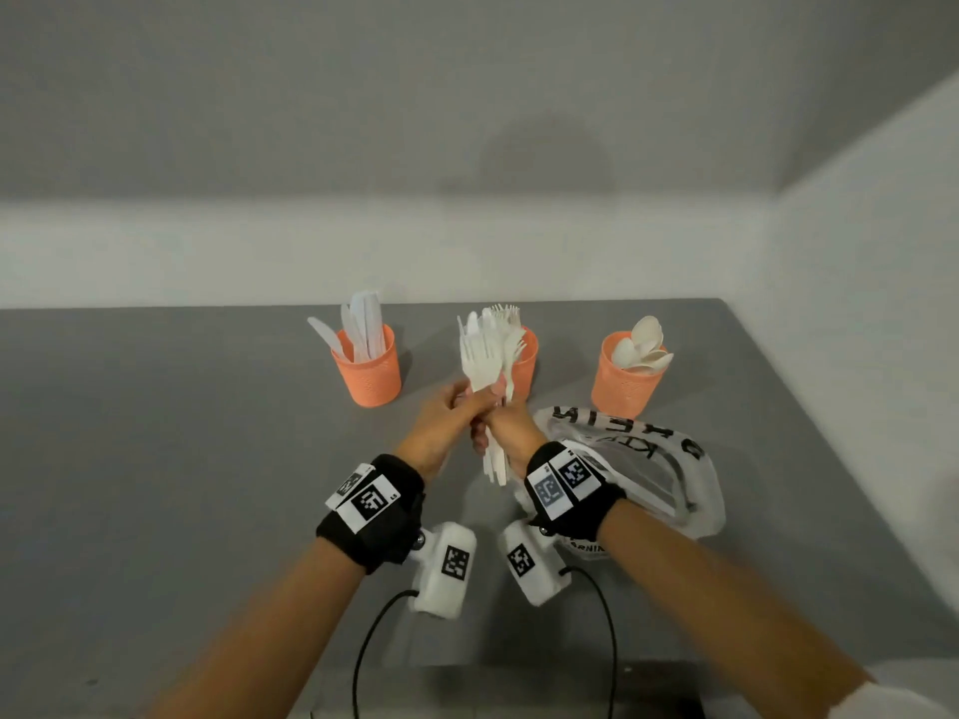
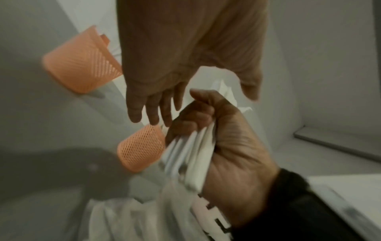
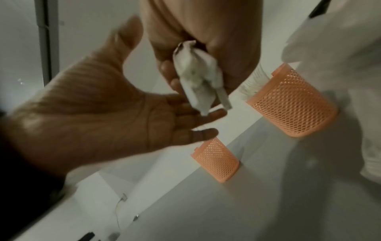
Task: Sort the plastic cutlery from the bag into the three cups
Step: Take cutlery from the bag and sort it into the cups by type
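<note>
grey table [image 1: 155, 459]; right hand [image 1: 511, 425] clutches forks [image 1: 482, 360].

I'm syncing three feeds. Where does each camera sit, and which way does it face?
Head: worn on the head, facing forward and down at the table, cups and bag; both forearms, left hand and right hand show.
Left wrist: looks along the open left hand at the right hand gripping cutlery.
Right wrist: looks along the right hand toward the left palm.
Shared: both wrist views show the cutlery and two cups.
</note>
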Demonstrator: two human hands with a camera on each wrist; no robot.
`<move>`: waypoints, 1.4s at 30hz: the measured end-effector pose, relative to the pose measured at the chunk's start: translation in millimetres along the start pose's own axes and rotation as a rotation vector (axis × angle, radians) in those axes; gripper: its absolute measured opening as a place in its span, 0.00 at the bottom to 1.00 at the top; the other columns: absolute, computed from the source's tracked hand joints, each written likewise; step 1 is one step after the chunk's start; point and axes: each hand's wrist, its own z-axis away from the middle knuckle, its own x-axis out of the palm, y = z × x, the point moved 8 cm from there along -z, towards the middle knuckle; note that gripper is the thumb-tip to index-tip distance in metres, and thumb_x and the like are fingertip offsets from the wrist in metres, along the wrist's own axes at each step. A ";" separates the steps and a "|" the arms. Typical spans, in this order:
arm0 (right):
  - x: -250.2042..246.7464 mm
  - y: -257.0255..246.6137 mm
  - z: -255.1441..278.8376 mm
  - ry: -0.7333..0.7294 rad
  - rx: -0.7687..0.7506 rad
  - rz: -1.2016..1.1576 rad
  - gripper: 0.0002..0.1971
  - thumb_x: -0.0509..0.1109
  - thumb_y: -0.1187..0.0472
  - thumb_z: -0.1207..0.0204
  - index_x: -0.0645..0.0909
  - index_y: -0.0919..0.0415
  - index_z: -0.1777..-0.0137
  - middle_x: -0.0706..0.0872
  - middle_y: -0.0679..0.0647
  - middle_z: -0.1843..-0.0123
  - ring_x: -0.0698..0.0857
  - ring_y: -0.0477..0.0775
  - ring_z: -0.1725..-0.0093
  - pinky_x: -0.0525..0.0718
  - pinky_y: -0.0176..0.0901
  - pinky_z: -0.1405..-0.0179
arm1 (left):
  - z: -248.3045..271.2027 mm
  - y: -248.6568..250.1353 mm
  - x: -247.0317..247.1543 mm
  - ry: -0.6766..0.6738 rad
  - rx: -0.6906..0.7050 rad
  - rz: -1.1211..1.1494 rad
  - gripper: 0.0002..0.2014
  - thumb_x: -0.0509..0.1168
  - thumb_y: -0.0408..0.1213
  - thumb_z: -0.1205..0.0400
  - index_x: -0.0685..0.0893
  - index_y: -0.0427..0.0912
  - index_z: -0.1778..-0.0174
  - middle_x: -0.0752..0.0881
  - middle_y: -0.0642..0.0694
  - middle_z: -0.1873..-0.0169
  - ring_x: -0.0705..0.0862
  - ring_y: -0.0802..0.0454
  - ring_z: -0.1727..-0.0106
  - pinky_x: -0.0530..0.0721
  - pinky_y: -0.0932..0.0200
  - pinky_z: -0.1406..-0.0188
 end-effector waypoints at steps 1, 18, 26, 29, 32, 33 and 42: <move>7.6 2.8 4.3 -0.070 0.033 0.028 0.11 0.57 0.71 0.20 0.74 0.60 0.63 0.71 0.57 0.79 0.70 0.43 0.86 0.69 0.33 0.86 | -2.9 3.5 -1.6 -0.014 0.027 -0.020 0.12 0.68 0.43 0.22 0.80 0.37 0.52 0.82 0.43 0.68 0.76 0.55 0.80 0.78 0.63 0.78; 32.1 16.0 -2.5 -0.145 0.107 -0.051 0.07 0.54 0.68 0.19 0.72 0.63 0.56 0.65 0.53 0.80 0.66 0.46 0.85 0.71 0.36 0.84 | -26.2 14.5 -28.7 0.179 0.075 -0.155 0.19 0.70 0.44 0.24 0.75 0.44 0.41 0.83 0.48 0.53 0.83 0.52 0.52 0.81 0.62 0.60; 33.0 26.2 -6.2 -0.171 0.181 -0.109 0.08 0.62 0.69 0.22 0.73 0.61 0.63 0.68 0.48 0.86 0.66 0.46 0.88 0.72 0.34 0.83 | -27.4 11.2 -72.0 0.371 0.136 -0.138 0.13 0.72 0.38 0.25 0.80 0.37 0.49 0.84 0.44 0.61 0.82 0.52 0.67 0.83 0.66 0.70; 35.7 26.5 -5.8 -0.177 0.172 -0.103 0.06 0.64 0.65 0.21 0.76 0.61 0.61 0.67 0.51 0.81 0.65 0.45 0.86 0.69 0.34 0.84 | -29.8 4.3 -73.3 0.381 0.100 -0.166 0.15 0.75 0.37 0.28 0.80 0.36 0.50 0.86 0.40 0.62 0.84 0.50 0.70 0.87 0.52 0.63; 34.4 25.8 -4.7 -0.185 0.167 -0.108 0.05 0.65 0.64 0.21 0.78 0.61 0.58 0.68 0.51 0.80 0.66 0.45 0.85 0.69 0.35 0.84 | -31.4 3.0 -72.7 0.393 0.105 -0.246 0.10 0.74 0.33 0.28 0.81 0.36 0.57 0.85 0.43 0.68 0.83 0.50 0.70 0.86 0.53 0.62; 33.6 25.8 -4.3 -0.192 0.168 -0.117 0.05 0.66 0.62 0.21 0.79 0.60 0.58 0.69 0.51 0.80 0.66 0.45 0.85 0.69 0.34 0.84 | -31.3 3.7 -72.8 0.391 0.108 -0.250 0.08 0.74 0.32 0.28 0.81 0.36 0.60 0.84 0.43 0.71 0.83 0.51 0.72 0.85 0.54 0.63; 28.5 30.5 -0.9 -0.243 0.197 -0.191 0.15 0.60 0.44 0.20 0.74 0.55 0.55 0.72 0.49 0.78 0.68 0.44 0.84 0.72 0.34 0.82 | -23.9 31.6 -89.7 0.507 0.204 0.134 0.10 0.53 0.37 0.14 0.69 0.46 0.62 0.81 0.44 0.73 0.82 0.54 0.78 0.83 0.63 0.79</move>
